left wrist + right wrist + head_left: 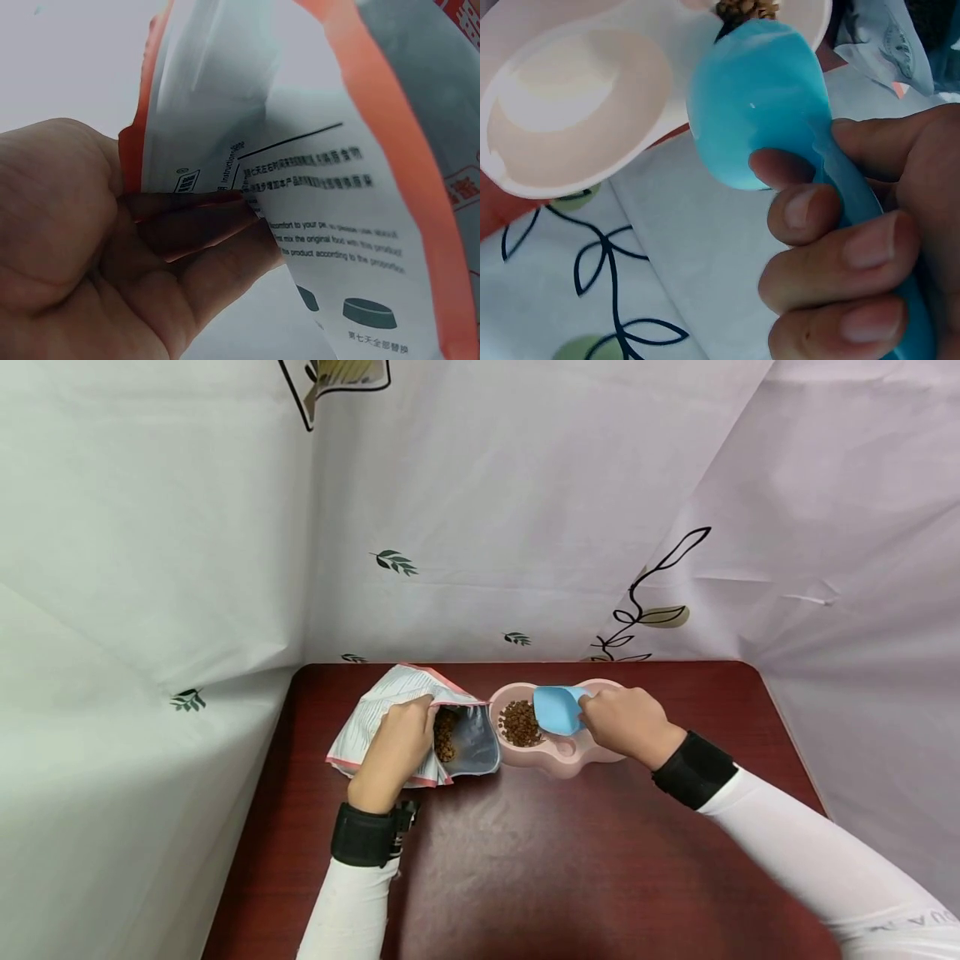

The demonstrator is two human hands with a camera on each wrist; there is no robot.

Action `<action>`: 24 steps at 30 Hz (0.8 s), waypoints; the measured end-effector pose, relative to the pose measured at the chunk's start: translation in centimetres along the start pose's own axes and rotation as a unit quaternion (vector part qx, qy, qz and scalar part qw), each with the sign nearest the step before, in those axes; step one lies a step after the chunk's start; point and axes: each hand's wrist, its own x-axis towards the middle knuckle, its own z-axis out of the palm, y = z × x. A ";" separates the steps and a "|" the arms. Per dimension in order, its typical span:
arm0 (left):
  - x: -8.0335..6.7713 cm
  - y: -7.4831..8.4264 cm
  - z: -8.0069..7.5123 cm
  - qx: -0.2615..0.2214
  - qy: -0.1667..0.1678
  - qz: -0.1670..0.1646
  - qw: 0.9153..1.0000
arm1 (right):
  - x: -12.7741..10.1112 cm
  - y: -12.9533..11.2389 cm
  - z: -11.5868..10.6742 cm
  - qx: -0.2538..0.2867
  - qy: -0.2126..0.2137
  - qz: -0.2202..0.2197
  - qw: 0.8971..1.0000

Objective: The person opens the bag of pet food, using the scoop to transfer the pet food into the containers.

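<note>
My left hand (399, 737) grips the upper side of an opened pet food bag (372, 714), white with orange-red edges. In the left wrist view the fingers curl behind the bag's printed panel (322, 202). Through its mouth brown kibble (445, 739) shows. My right hand (621, 721) holds a blue scoop (761, 105) by its handle, fingers wrapped round it. The scoop is over a pink double pet bowl (568, 767). Brown kibble lies in the bowl's left compartment; the right compartment (577, 97) shows a bare bottom in the right wrist view.
A dark red table (525, 868) carries the bag and bowl near its back edge. White cloth (517, 510) with leaf drawings hangs behind and on both sides. The bag's mouth lies right against the bowl's left rim.
</note>
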 end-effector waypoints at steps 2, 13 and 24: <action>0.0 0.0 0.0 -0.001 0.000 0.001 1.000 | -0.1 -0.1 0.1 -0.020 0.040 -0.010 0.999; 0.0 0.0 0.2 0.006 -0.002 0.002 1.000 | -1.1 0.0 -0.4 0.023 0.021 0.028 0.999; 0.1 0.0 0.3 0.007 0.005 -0.001 1.000 | -2.2 0.5 -2.8 0.187 -0.055 0.055 0.979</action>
